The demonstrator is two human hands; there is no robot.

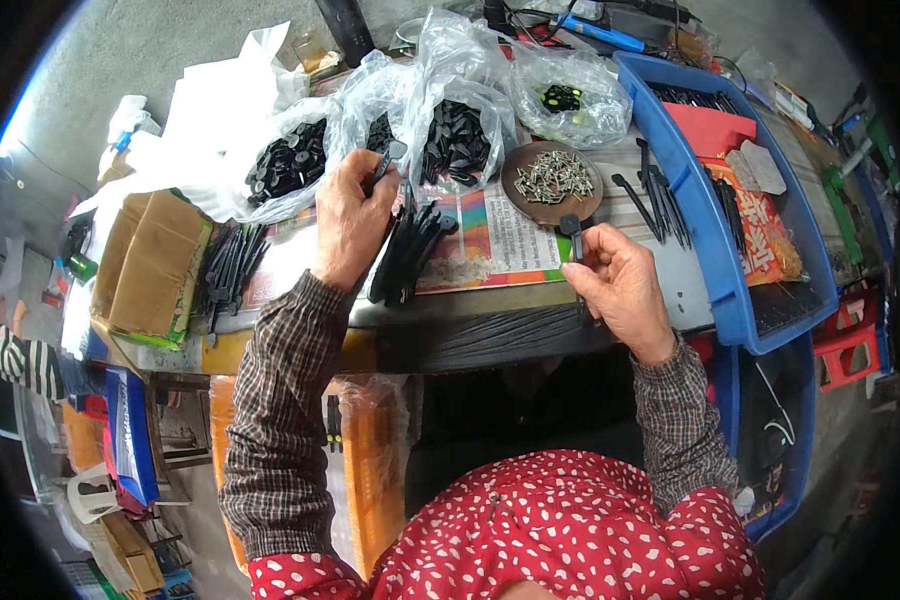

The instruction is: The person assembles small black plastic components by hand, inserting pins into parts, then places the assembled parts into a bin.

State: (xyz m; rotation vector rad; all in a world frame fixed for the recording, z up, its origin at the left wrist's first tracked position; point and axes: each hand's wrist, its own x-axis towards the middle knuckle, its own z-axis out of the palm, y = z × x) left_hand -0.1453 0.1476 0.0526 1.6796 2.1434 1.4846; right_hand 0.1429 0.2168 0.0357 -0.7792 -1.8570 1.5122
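My left hand point(353, 215) is closed on a black stick-like part with a rounded grey tip point(396, 150), raised in front of the bags. Below that hand lies a bundle of long black plastic sticks point(405, 255). My right hand point(620, 285) pinches a black plastic stick with a squarish head point(571, 226), held upright at the near side of a round brown dish point(515, 185) of small metal screws point(553, 177). Clear plastic bags hold small black plastic pieces point(290, 162), with more black pieces point(457, 140) beside them.
A long blue tray point(735, 285) with black sticks and a red-orange packet point(755, 225) stands at the right. Loose black sticks point(660, 205) lie beside it. On the left are another stick pile point(232, 265) and a cardboard box point(150, 260). An orange crate point(375, 480) stands below the table.
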